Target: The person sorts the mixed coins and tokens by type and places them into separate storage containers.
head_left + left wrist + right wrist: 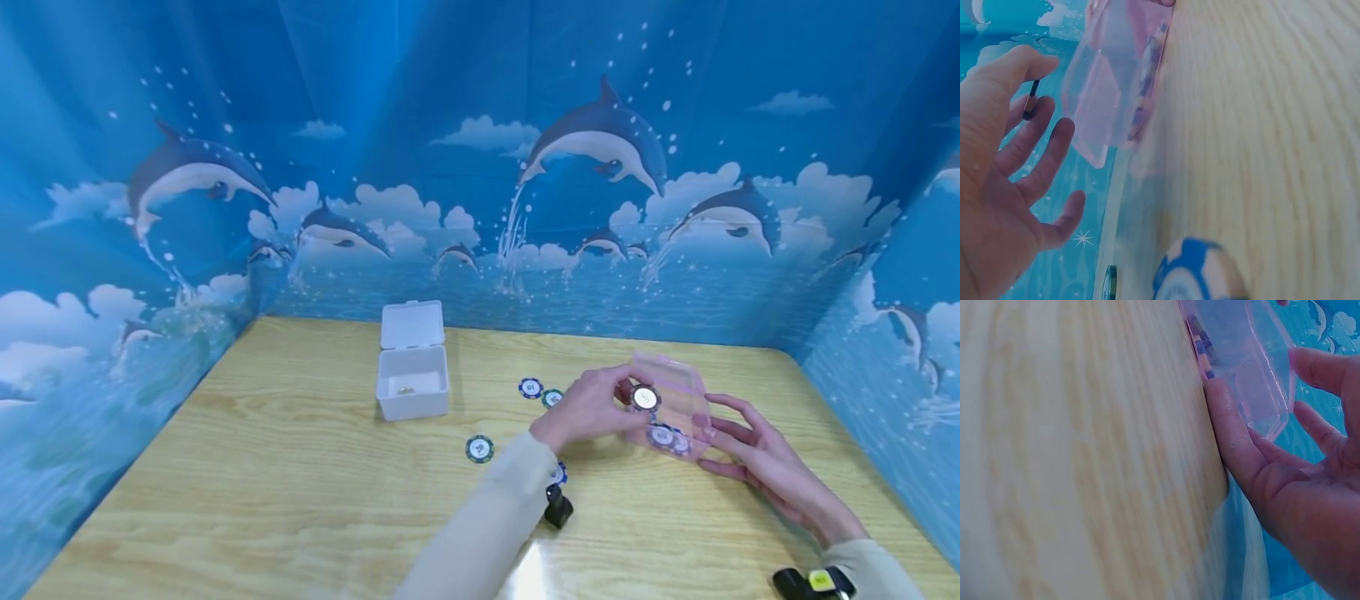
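My left hand [588, 404] pinches a black poker chip [644, 397] with a white centre, above an open see-through pink box [678, 402]. In the left wrist view the chip [1031, 100] shows edge-on between thumb and fingertips; the other fingers are spread. Several blue-and-white poker chips [662, 435] lie inside the box, at its near side. At the box's right side, my right hand [776, 462] holds the wall with thumb and fingers. In the right wrist view its fingertips [1302, 362] touch the pink plastic.
A white lidded box [412, 383] stands open at the back left, a small gold-coloured thing [406, 391] inside. Loose on the wooden table [300, 483] lie a blue chip [531, 387] and green chips [480, 448]. Another blue chip [559, 473] is partly hidden by my left sleeve.
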Available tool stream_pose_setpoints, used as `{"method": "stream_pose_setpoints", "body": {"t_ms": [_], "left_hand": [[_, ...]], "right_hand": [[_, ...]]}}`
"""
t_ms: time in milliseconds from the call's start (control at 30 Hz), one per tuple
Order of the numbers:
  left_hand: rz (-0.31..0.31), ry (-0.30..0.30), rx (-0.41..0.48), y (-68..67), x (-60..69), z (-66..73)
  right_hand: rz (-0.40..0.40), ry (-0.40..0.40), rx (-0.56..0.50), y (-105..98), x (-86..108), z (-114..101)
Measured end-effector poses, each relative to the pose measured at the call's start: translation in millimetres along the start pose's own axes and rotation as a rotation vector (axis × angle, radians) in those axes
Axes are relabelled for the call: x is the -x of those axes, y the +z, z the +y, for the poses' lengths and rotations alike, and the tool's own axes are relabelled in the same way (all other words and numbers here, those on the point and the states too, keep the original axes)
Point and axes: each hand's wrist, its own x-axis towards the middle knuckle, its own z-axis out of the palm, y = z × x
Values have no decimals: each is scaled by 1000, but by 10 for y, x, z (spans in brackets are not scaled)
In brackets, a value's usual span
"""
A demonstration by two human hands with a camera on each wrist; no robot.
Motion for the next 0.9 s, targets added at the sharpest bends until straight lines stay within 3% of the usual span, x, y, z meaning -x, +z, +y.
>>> {"method": "stream_pose_setpoints", "body": {"t_ms": [567, 900], "left_hand": [[45, -14, -110, 126, -88, 2], [41, -16, -74, 144, -99, -6]], "right_hand": [[-13, 2, -25, -14, -4, 7], [-41, -31, -46, -14, 5, 21]]}}
